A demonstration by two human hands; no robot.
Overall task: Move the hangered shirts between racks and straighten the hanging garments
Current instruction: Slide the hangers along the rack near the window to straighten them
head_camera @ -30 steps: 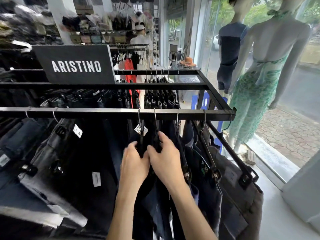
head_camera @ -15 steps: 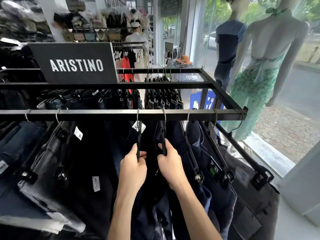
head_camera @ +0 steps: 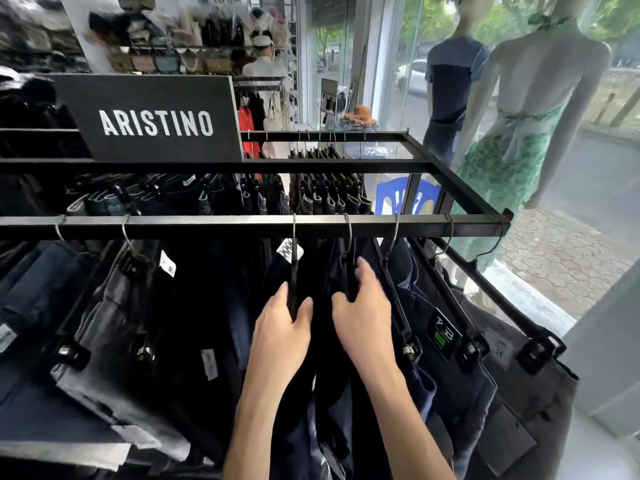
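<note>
Rail (head_camera: 207,226): near bar of the black rack, hooks spaced along it.
Left hand (head_camera: 281,336): below the rail, fingers closed around a black hanger (head_camera: 293,282).
Right hand (head_camera: 363,315): just right of the left, loosely curled on the next hanger (head_camera: 347,268); grip unclear.
Room: gap between these two hangers; garments (head_camera: 446,358) crowd toward the rail's right end.
Hidden: dark garments merge; type unreadable.

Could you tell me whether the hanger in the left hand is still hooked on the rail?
Hooked on: the hanger in the left hand has its hook looped over the rail.
</note>
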